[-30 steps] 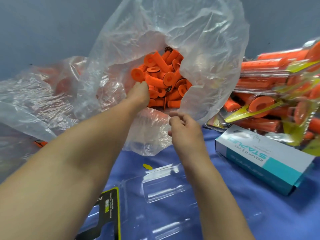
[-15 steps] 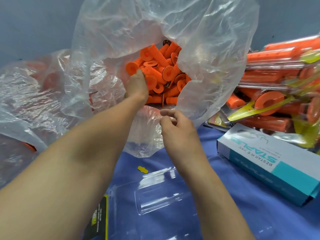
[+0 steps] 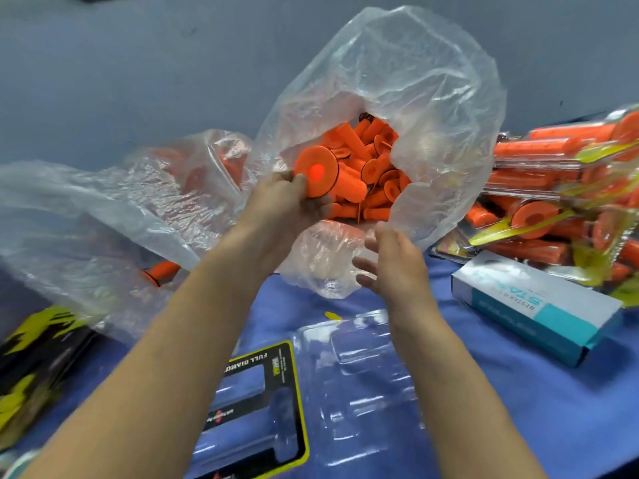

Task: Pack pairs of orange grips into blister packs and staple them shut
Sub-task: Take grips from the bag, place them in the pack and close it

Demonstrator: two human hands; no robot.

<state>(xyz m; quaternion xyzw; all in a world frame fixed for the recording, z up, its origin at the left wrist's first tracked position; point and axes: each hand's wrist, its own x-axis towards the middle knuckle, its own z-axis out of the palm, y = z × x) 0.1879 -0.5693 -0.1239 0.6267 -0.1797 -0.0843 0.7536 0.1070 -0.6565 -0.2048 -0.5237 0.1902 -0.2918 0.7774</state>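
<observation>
A clear plastic bag (image 3: 432, 108) stands open in the middle, full of loose orange grips (image 3: 377, 171). My left hand (image 3: 287, 202) grips one orange grip (image 3: 321, 174) at the bag's mouth, its round flange facing me. My right hand (image 3: 390, 264) hovers below the bag's rim with fingers spread, holding nothing. An open clear blister pack (image 3: 359, 378) with a black and yellow card (image 3: 262, 409) lies on the blue cloth under my forearms.
A white and teal staples box (image 3: 532, 305) lies at the right. Behind it is a heap of packed blister packs (image 3: 567, 188). A second crumpled bag (image 3: 114, 216) with a grip inside lies left. Black and yellow cards (image 3: 31, 357) sit at the left edge.
My left hand has pulled one orange grip up out of the pile. My right hand let go of the bag's rim and opened its fingers.
</observation>
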